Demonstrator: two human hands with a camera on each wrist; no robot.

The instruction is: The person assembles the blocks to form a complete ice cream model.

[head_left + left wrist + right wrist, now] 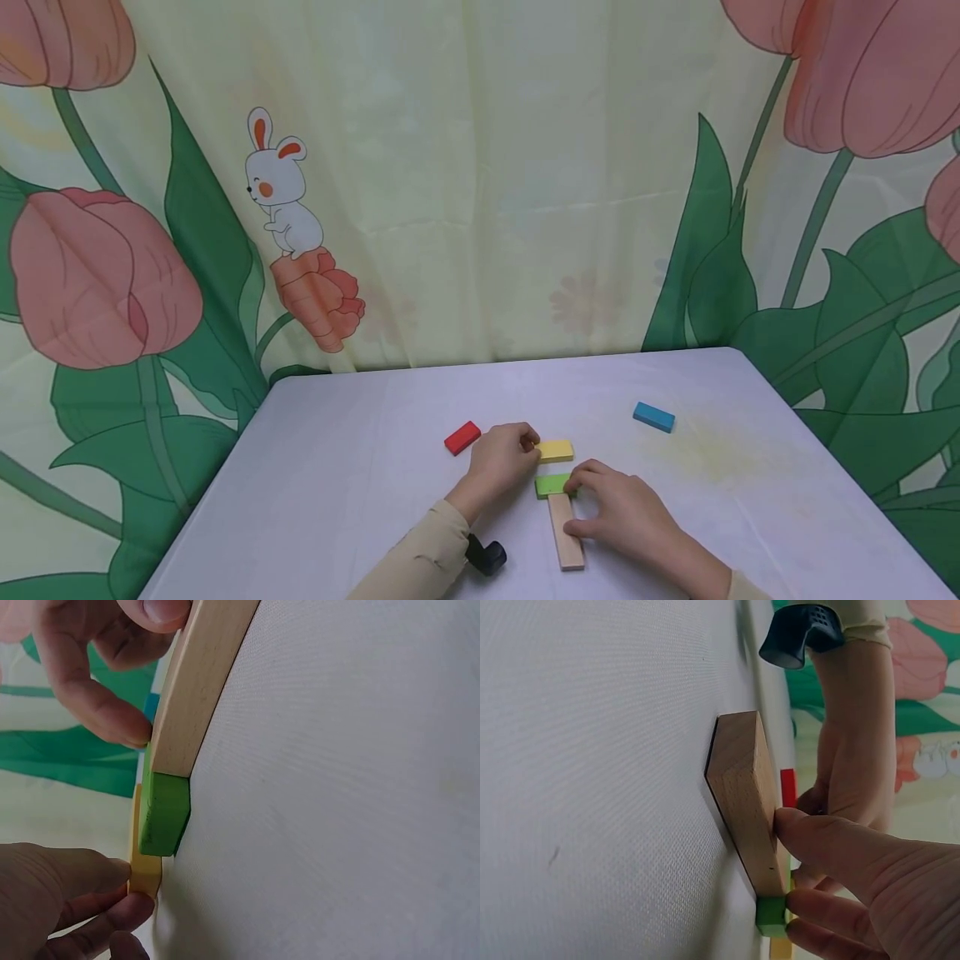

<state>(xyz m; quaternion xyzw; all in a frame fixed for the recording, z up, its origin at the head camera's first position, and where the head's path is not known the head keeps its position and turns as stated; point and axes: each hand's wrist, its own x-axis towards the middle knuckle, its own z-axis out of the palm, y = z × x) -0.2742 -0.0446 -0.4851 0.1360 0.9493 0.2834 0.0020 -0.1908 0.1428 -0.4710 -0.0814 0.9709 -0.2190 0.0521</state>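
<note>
Plain wooden block (566, 531) lies flat on the bench (360, 467) at lower centre of the head view, long axis running up the frame, away from you. Your right hand (626, 517) sits just right of it, thumb (817, 832) pressed to its long side, fingers curled over onto the green block (553, 485), which butts crosswise against the wooden block's far end. The right hand is the nearer to both. Further up, the yellow block (556, 451) lies crosswise, just beyond the green one; your left hand (498, 458) pinches its left end. A red block (462, 437) lies just upper left of that hand; a blue block (653, 417) rests well apart at upper right. No brands, labels or writing legible on any block.
</note>
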